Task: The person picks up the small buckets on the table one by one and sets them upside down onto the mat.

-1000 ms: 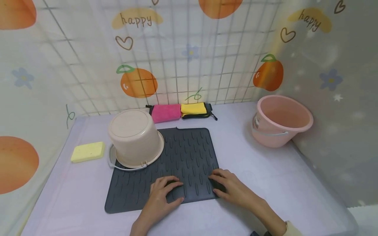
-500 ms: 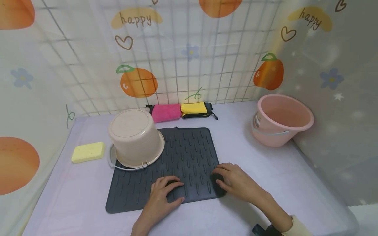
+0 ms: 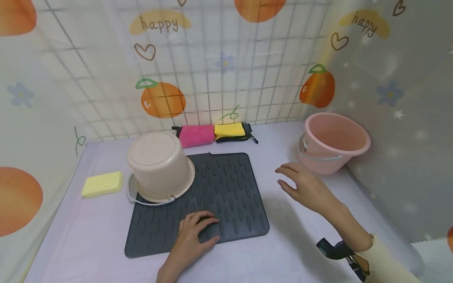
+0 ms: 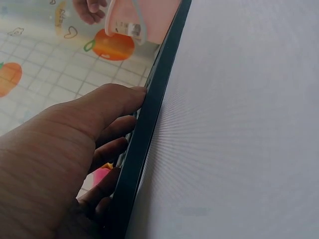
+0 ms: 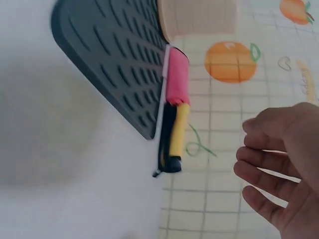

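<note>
A dark grey ridged mat (image 3: 230,188) lies flat on the table. My left hand (image 3: 194,234) rests on its front part, fingers loosely bent, thumb tip at the mat's front edge. In the left wrist view the fingers (image 4: 112,127) of that hand touch the mat along its edge. An upside-down beige bucket (image 3: 159,169) covers the mat's back left corner, its handle lowered. My right hand (image 3: 309,188) hovers over the table right of the mat, holding nothing, fingers apart. Just beyond it stands an upright pink bucket (image 3: 325,165).
Folded pink (image 3: 196,135) and yellow (image 3: 229,130) cloths lie at the back against the patterned curtain (image 3: 205,86). A pale yellow sponge block (image 3: 102,184) sits left of the beige bucket. On the right wrist a black camera mount (image 3: 336,251) sticks out.
My right hand has left the mat's right front edge, risen, and moved right and away toward the pink bucket. The left hand stays on the mat.
</note>
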